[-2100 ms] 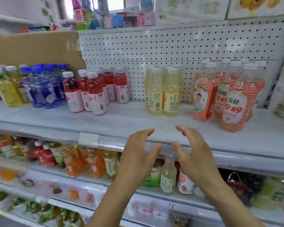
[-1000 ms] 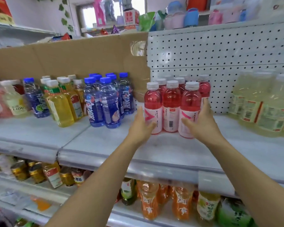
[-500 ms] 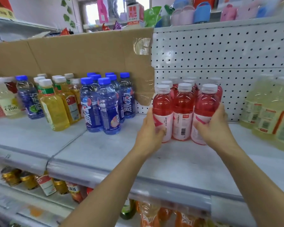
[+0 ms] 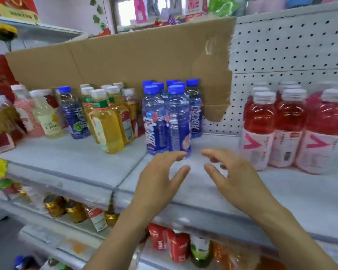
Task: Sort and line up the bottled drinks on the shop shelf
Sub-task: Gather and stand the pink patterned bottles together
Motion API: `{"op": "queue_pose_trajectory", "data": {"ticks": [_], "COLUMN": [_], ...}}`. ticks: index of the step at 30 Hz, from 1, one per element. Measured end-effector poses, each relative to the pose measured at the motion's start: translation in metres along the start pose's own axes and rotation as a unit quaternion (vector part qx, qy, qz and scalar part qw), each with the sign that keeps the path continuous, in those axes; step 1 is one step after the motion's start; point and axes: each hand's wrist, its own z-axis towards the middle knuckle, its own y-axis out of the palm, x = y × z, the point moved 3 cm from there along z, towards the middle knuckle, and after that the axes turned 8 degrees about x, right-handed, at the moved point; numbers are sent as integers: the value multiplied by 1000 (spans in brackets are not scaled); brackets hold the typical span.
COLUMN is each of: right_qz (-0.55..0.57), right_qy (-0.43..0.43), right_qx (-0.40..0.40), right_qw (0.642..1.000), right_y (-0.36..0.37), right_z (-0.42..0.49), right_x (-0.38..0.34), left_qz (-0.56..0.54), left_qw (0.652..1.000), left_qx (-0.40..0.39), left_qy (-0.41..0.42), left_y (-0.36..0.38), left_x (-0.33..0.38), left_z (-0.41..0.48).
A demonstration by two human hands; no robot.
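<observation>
On the upper shelf (image 4: 66,162), a cluster of blue-capped bottles (image 4: 168,121) stands upright near the middle, packed in tight rows in front of a cardboard sheet (image 4: 125,61) that leans against the back. To their left, close by, stand the yellow drink bottles (image 4: 107,125) with white caps, and further left a mixed lot of other bottles (too blurred to make out). To the right, well apart from the blue group, the red drink bottles (image 4: 289,129) stand in a row of three across the front with more behind, before the white pegboard (image 4: 291,45).

Both hands hover over the bare front of the shelf, between the blue and red groups. The left hand (image 4: 160,184) has its fingers stretched and its thumb spread; its fingertips reach the foot of the front blue-capped bottle, though contact cannot be told. The right hand (image 4: 236,180) has its fingers loosely bent. The grip of each hand is apart and holds nothing.

Below, a lower shelf (image 4: 37,232) carries gold-topped containers (image 4: 74,211) and red packs (image 4: 170,244).
</observation>
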Motion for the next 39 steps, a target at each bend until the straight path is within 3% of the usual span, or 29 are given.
{"op": "queue_pose_trajectory", "data": {"ticks": [7,12,21,30,32,34,37,39], "right_qz": [34,57,134,91,73,32,-85,-133], "right_qy": [-10,23,144,142,104,16,-110,-108], "right_qx": [-37,-30,-26,-41,-13,68,244,313], "right_qw": [999,998,980,985,992,997,960,934], "right_y": [119,181,253,278,257,222,152,110], "right_z": [43,84,148,158,159,161,166,174], "right_x": [-90,-129,-145,-156,-159,-165,-171,-161], "left_qz": [41,19,-73,-61,-53,-51,-71,-133], "left_qw": [998,995,989,994,997,994,980,975], "left_qx": [37,6,-51,-20,33,96,139,105], "left_qy": [-37,-98,-115,-84,-52,13,120,145], "left_y": [-114,-156,-157,-134,-138,-143,-146,-138], "left_x": [-133,-205,-261,-271,-261,-242,-202,-177], "left_z": [17,37,80,116,116,120,136,147]}}
